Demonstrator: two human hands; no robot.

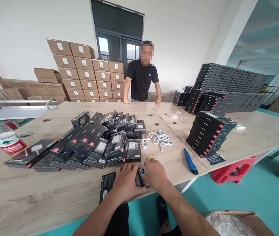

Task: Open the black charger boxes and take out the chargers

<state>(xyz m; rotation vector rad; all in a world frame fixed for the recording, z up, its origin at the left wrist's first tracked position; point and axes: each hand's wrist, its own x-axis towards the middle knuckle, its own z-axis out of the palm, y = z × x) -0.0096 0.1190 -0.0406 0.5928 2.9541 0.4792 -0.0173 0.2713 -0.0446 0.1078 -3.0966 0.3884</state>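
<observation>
At the table's front edge lies a black retail box (107, 185), partly covered by my left hand (127, 182). That hand is closed over the box, fingers across its top and thumb along the near side. At the box's right end is a pale coiled cable (143, 170). The fingers of my right hand (155, 173) are bent and pressed onto this coil; their tips are partly hidden. Just beyond my hands, several black boxes with clear windows (114, 144) lie in a loose heap. Coiled white cables (161, 138) rest to the right of the heap.
A blue utility knife (190, 162) lies right of my hands, near a stack of black boxes (207, 132). A plastic bottle (5, 139) stands left. Across the table (63, 183) a person (141, 80) leans on it. A red stool (235, 170) stands below.
</observation>
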